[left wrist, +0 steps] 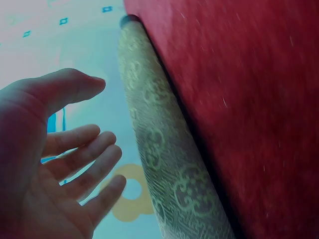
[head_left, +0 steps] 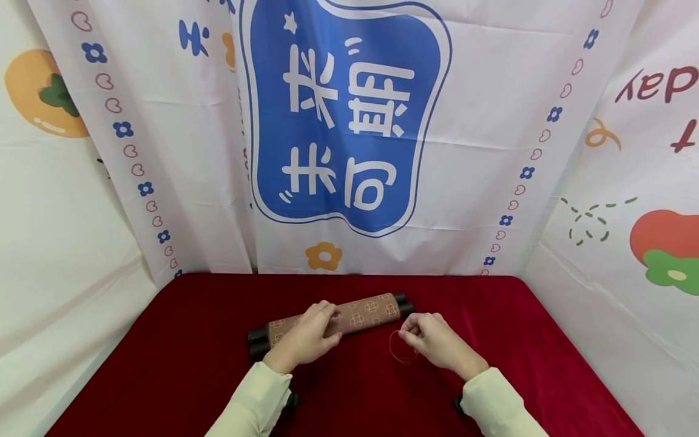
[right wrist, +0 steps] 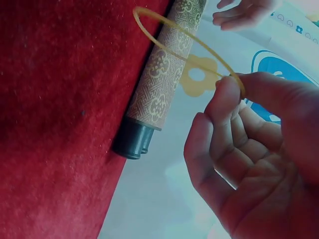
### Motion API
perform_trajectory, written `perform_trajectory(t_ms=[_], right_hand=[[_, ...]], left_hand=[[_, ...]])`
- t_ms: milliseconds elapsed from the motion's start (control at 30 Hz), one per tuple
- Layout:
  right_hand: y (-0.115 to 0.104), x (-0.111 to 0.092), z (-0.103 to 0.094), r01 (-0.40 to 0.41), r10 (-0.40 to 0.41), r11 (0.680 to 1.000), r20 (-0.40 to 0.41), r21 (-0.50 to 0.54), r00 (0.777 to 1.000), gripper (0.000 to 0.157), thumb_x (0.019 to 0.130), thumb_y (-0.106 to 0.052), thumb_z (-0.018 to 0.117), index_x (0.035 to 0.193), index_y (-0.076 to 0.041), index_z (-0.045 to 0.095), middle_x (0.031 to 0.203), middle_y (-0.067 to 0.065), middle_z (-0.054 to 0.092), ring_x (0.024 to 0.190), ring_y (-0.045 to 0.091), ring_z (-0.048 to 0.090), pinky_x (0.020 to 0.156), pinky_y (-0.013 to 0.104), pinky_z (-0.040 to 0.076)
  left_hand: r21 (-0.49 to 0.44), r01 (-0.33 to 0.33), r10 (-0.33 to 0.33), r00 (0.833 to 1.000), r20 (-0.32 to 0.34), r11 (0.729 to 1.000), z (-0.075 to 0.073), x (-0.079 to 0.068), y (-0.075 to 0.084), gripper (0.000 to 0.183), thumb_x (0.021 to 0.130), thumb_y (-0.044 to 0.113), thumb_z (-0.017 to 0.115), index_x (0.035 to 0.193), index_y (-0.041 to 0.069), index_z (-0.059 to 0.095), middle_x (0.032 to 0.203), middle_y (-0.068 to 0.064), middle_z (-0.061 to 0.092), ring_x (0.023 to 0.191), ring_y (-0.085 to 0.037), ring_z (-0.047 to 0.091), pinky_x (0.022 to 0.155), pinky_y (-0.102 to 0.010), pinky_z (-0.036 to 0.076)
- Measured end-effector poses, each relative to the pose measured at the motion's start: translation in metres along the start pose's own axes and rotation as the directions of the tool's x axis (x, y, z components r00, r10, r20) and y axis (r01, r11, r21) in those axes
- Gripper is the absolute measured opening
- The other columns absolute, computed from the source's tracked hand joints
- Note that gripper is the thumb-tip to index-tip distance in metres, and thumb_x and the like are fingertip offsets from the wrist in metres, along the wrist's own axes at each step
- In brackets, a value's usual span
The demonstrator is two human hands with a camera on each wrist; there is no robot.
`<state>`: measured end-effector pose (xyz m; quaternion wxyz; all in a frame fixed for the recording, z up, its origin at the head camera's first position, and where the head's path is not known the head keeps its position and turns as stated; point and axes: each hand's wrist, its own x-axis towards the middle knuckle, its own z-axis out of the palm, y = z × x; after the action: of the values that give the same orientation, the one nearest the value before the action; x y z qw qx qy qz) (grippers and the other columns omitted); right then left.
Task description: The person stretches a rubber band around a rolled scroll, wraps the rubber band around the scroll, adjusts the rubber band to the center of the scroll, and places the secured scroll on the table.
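Note:
A rolled scroll [head_left: 368,312] in brown cloth with pale round motifs lies slantwise on the red table; its two rolls sit side by side. Dark knobs [right wrist: 132,139] stick out at its ends. My left hand [head_left: 307,337] is over the scroll's left half, fingers relaxed and thumb apart. In the left wrist view a gap shows between those fingers and the scroll [left wrist: 154,119], and nothing is held. To the right of the scroll, my right hand [head_left: 437,343] pinches a thin yellowish rubber band [right wrist: 195,38] between thumb and index finger. The band hangs as a loose loop, off the scroll.
Red velvety cloth [head_left: 349,400] covers the table. A white printed curtain [head_left: 469,182] with a blue sign rises behind the far edge, and white sheets [head_left: 568,285] close off both sides. Dark wrist straps peek out under the pale sleeves [head_left: 253,394].

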<state>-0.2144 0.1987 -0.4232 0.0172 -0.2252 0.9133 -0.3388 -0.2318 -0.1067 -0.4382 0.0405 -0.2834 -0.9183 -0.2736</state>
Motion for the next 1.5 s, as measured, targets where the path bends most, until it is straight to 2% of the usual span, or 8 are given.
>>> perform_trajectory(t_ms=[200, 467, 633, 800, 967, 1200, 1333, 1500], right_hand=[[0.0, -0.002, -0.008, -0.013, 0.012, 0.999, -0.029, -0.038, 1.0, 0.012, 0.102, -0.014, 0.069, 0.097, -0.003, 0.074, 0.083, 0.007, 0.074, 0.066, 0.003, 0.06, 0.06, 0.021, 0.052], [0.0, -0.002, -0.016, -0.022, 0.019, 0.996, -0.035, -0.092, 0.999, 0.008, 0.1, -0.009, 0.071, 0.097, -0.004, 0.075, 0.081, 0.001, 0.072, 0.067, 0.004, 0.059, 0.059, 0.02, 0.051], [-0.002, -0.006, -0.018, -0.026, 0.022, 0.995, -0.035, -0.1, 0.999, 0.007, 0.099, -0.009, 0.071, 0.094, -0.006, 0.075, 0.081, 0.0, 0.072, 0.068, 0.004, 0.06, 0.06, 0.02, 0.051], [-0.004, -0.008, -0.019, -0.022, 0.018, 0.994, -0.039, -0.106, 0.999, 0.008, 0.099, -0.007, 0.071, 0.093, -0.005, 0.074, 0.079, -0.001, 0.07, 0.067, 0.004, 0.058, 0.06, 0.02, 0.051], [-0.004, -0.008, -0.017, -0.043, 0.041, 0.995, -0.023, -0.09, 0.999, 0.008, 0.099, -0.007, 0.071, 0.093, -0.002, 0.074, 0.078, 0.0, 0.07, 0.066, 0.006, 0.058, 0.06, 0.021, 0.05], [-0.005, -0.009, -0.016, -0.058, 0.059, 0.996, 0.015, -0.073, 0.998, 0.01, 0.1, -0.008, 0.07, 0.094, -0.002, 0.074, 0.08, 0.008, 0.072, 0.066, 0.008, 0.058, 0.06, 0.021, 0.05], [-0.004, -0.012, -0.02, -0.074, 0.075, 0.995, 0.015, -0.074, 0.997, 0.009, 0.1, -0.008, 0.07, 0.094, -0.001, 0.074, 0.078, 0.007, 0.07, 0.064, 0.008, 0.056, 0.059, 0.021, 0.049], [-0.001, -0.016, -0.029, -0.074, 0.074, 0.993, -0.003, -0.09, 0.997, 0.009, 0.1, -0.008, 0.07, 0.095, -0.002, 0.075, 0.078, 0.005, 0.07, 0.064, 0.007, 0.056, 0.06, 0.021, 0.049]], left_hand=[[0.151, 0.028, -0.029, 1.0, 0.003, 0.988, -0.002, 0.009, -0.01, 0.06, 0.093, 0.016, 0.08, 0.142, -0.008, 0.055, 0.138, -0.02, 0.061, 0.125, -0.036, 0.06, 0.103, -0.05, 0.054], [0.22, 0.085, -0.107, 0.99, 0.091, 0.972, 0.009, 0.021, -0.023, 0.074, 0.089, 0.019, 0.084, 0.148, -0.009, 0.049, 0.147, -0.025, 0.055, 0.135, -0.043, 0.055, 0.109, -0.057, 0.05], [0.244, 0.123, -0.162, 0.976, 0.145, 0.962, 0.015, 0.031, -0.022, 0.079, 0.09, 0.023, 0.083, 0.153, -0.006, 0.046, 0.152, -0.025, 0.052, 0.141, -0.044, 0.051, 0.112, -0.063, 0.045], [0.258, 0.185, -0.23, 0.961, 0.154, 0.948, 0.023, 0.043, -0.018, 0.083, 0.087, 0.027, 0.086, 0.152, -0.004, 0.047, 0.156, -0.025, 0.049, 0.143, -0.046, 0.049, 0.112, -0.071, 0.041], [0.345, 0.274, -0.329, 0.938, 0.111, 0.898, 0.032, 0.056, -0.01, 0.079, 0.081, 0.028, 0.088, 0.145, 0.0, 0.054, 0.149, -0.021, 0.054, 0.135, -0.046, 0.053, 0.102, -0.074, 0.046], [0.457, 0.391, -0.473, 0.878, 0.076, 0.799, 0.044, 0.075, -0.002, 0.076, 0.082, 0.035, 0.083, 0.146, 0.006, 0.055, 0.147, -0.02, 0.057, 0.13, -0.049, 0.054, 0.098, -0.076, 0.048], [0.5, 0.377, -0.462, 0.885, 0.052, 0.779, 0.045, 0.078, -0.005, 0.072, 0.081, 0.037, 0.081, 0.143, 0.008, 0.059, 0.139, -0.019, 0.063, 0.124, -0.047, 0.06, 0.097, -0.072, 0.05], [0.514, 0.322, -0.37, 0.929, -0.011, 0.795, 0.044, 0.075, -0.007, 0.067, 0.077, 0.036, 0.077, 0.137, 0.01, 0.063, 0.129, -0.016, 0.069, 0.115, -0.042, 0.066, 0.094, -0.069, 0.051]])
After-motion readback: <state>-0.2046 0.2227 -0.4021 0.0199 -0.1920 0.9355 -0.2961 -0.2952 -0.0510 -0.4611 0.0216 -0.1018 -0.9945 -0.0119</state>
